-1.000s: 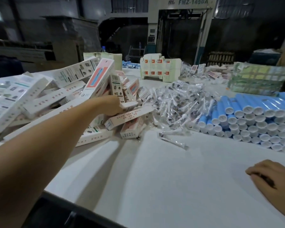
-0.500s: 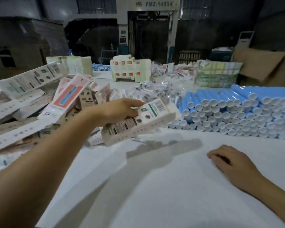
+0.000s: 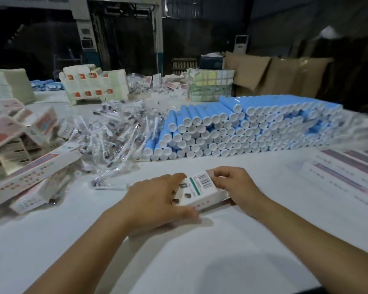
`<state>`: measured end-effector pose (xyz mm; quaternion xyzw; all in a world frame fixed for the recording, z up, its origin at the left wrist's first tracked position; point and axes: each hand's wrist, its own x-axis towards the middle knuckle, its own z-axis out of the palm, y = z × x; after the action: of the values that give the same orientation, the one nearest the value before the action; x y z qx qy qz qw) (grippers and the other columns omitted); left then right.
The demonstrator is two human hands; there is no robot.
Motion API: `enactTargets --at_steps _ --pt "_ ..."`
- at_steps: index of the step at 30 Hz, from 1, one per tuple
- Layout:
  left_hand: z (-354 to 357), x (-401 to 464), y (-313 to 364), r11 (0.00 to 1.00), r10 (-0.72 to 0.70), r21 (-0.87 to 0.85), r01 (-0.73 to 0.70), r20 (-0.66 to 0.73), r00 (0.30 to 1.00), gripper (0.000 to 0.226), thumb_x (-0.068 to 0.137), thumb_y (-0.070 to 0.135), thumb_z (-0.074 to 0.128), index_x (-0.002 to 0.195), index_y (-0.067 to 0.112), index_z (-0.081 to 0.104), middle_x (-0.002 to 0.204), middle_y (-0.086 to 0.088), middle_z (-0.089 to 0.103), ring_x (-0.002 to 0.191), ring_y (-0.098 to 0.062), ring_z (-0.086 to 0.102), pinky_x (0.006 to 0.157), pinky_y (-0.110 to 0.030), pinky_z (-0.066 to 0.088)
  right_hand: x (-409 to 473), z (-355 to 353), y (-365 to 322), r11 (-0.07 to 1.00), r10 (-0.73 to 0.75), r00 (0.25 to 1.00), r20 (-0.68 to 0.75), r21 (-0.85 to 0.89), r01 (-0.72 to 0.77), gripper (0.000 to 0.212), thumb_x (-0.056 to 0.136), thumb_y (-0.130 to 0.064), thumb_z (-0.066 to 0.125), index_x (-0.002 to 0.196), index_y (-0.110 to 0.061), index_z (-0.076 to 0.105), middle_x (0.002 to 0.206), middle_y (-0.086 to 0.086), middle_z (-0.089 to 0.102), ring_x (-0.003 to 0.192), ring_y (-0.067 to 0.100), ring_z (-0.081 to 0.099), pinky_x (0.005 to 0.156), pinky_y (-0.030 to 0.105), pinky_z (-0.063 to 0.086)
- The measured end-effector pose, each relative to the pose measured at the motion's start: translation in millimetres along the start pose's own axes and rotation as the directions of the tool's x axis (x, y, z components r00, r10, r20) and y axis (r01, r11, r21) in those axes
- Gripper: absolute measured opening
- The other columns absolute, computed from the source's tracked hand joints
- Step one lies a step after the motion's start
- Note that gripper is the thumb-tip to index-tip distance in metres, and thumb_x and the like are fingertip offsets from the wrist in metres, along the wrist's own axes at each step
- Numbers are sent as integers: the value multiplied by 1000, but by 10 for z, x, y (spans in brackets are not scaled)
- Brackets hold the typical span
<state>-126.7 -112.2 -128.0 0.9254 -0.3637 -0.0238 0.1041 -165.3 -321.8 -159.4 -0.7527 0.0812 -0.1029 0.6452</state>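
Observation:
A white carton box point(image 3: 198, 190) with a barcode and a green stripe lies low over the white table point(image 3: 200, 251) in front of me. My left hand point(image 3: 155, 202) grips its near end, thumb under and fingers on top. My right hand point(image 3: 234, 187) holds the far end, with its fingertips pinching a small flap beside the barcode. Most of the box's length is hidden under my left hand.
A heap of the same cartons point(image 3: 26, 158) fills the left. Bagged toothbrushes point(image 3: 115, 136) are piled in the middle. Blue tubes with white caps point(image 3: 242, 128) are stacked at the right. Flat printed sheets point(image 3: 348, 175) lie far right. Bundled packs point(image 3: 96, 83) stand behind.
My left hand has carried the carton from the pile on the left down in front of me. My right hand has left the table and taken the box's far end.

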Motion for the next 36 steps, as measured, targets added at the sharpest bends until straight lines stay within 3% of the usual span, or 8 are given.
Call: enactTargets --at_steps 4,8,12,17,21,27,32,36 --pt "97 25 101 981 46 191 -21 -127 991 83 70 81 51 136 36 26 121 16 48 102 -13 53 64 -30 34 24 -7 38 1000 9 1000 3 -18 -9 24 88 1 57 74 -13 69 72 -1 72 69 13 67 58 24 53" --pt "213 9 101 961 116 273 -40 -268 956 75 86 72 36 143 28 18 127 11 43 112 -15 48 70 -29 28 58 -65 0 994 -11 998 -65 -105 4 32 88 -1 51 70 -17 71 75 1 73 73 20 68 61 31 51" --pt "287 24 100 949 120 315 -12 -327 937 69 90 68 28 143 25 15 128 9 41 114 -17 45 82 -31 34 307 -209 -367 913 -262 943 -204 -368 175 25 90 -10 52 73 -18 69 67 6 64 58 12 51 56 25 40" --pt "376 47 123 954 99 299 9 -341 935 68 90 63 30 143 23 15 127 8 41 111 -19 43 86 -34 34 1105 -366 -1104 560 -548 817 -181 -805 197 25 92 -10 43 70 -7 52 72 9 53 66 22 46 57 30 28" --pt "380 62 140 940 97 341 12 -300 949 69 90 59 33 144 19 17 125 3 43 109 -24 44 84 -38 34 1763 -441 -1324 278 -428 883 -191 -958 -72 22 92 -2 44 109 0 58 118 21 55 101 37 56 69 33 37" --pt "383 101 122 927 180 373 -42 -343 922 65 57 57 73 104 13 69 76 2 61 61 -21 58 49 -33 44 2117 -343 -1252 -79 -156 968 -196 -975 -210 11 92 -7 41 87 -9 50 97 10 55 81 28 50 67 36 43" --pt "396 106 115 924 176 380 -41 -328 928 65 58 58 72 105 13 69 77 3 62 61 -20 58 49 -32 44 2172 -363 -1270 -116 -122 976 -181 -974 -195 17 93 -10 41 78 -9 48 86 7 49 64 21 44 54 32 39" --pt "362 80 149 953 125 302 -39 -272 954 66 78 56 53 127 12 51 99 1 59 82 -24 56 65 -35 42 1988 -418 -1336 278 -270 929 -253 -944 -176 16 95 -16 45 104 -5 52 86 10 52 66 24 47 55 30 38"
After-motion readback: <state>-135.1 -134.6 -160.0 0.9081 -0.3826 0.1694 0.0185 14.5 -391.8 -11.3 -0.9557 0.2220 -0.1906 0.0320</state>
